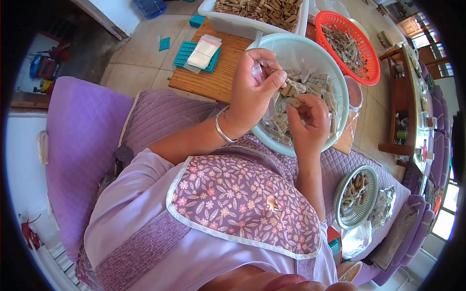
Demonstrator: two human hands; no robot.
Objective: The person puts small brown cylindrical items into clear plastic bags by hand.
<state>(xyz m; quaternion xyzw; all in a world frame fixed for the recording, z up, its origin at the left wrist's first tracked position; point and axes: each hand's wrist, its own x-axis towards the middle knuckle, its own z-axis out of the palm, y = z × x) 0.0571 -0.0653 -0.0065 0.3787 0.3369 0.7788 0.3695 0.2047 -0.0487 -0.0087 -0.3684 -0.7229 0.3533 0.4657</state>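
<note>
Both of my hands are over a pale blue-green basin (343, 104) that holds many small brown wooden-looking pieces in clear plastic bags. My left hand (255, 89), with a silver bracelet at the wrist, is closed around crumpled clear plastic (257, 71). Its thumb and forefinger pinch together at the plastic's end. Just to the right and slightly lower, my right hand (310, 121) has curled fingers and pinches a small tan wooden piece (294, 102). What else lies inside its curled fingers is hidden.
A white tub (233, 25) of loose brown pieces stands behind. At the right back sits a red basket (374, 72) of bagged pieces. Stacked clear bags (205, 51) lie on a teal rack (182, 53) on the wooden table (208, 85). A green-grey basket (340, 213) rests on the purple sofa.
</note>
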